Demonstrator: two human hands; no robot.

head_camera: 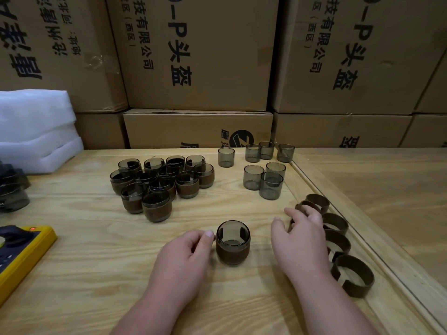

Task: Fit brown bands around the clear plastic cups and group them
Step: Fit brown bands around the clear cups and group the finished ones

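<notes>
A clear smoky cup with a brown band (pixel 232 243) stands on the wooden table in front of me. My left hand (pixel 186 252) rests just left of it, thumb and fingertips at its rim, nothing gripped. My right hand (pixel 300 235) lies to the cup's right with spread fingers over a brown band (pixel 305 206), touching it. Loose brown bands (pixel 352 276) lie in a row along the right edge. A cluster of banded cups (pixel 159 184) stands at the middle left. Several bare cups (pixel 264 175) stand at the back right.
Stacked cardboard boxes (pixel 198 68) wall off the back of the table. White foam sheets (pixel 36 129) lie at the back left, and more dark cups (pixel 12 189) sit at the left edge. A yellow device (pixel 21 252) lies at the front left. A second table (pixel 387 189) adjoins on the right.
</notes>
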